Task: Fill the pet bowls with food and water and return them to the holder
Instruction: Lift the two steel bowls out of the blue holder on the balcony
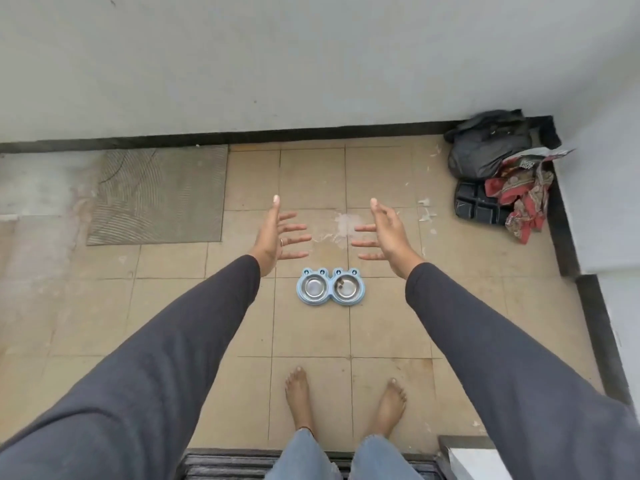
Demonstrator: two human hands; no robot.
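A light blue double holder point(330, 301) sits flat on the tiled floor point(381, 323), ahead of the person's bare feet point(346, 401) and well apart from them. Two round steel bowls are seated in it side by side. The left bowl point(314, 285) shows a bare metal bottom; whether it holds any water cannot be told. The right bowl point(345, 285) holds a few small dark bits near its far-left part, most of its bottom showing bare.

Both arms, in dark long sleeves, are stretched forward above the floor. The left hand point(277, 237) is spread, fingers straight and apart, thumb up, palm facing inward; a ring shows on one finger. The right hand point(382, 233) mirrors it, fingers straight and apart, palm facing the left hand. Neither hand holds or touches anything, and the two are well apart from each other.

In the far right corner, against the wall, lie a black bag point(488, 147), a crumpled red patterned packet point(523, 199) and a dark sectioned tray point(476, 204). A grey mat point(156, 195) lies at far left.
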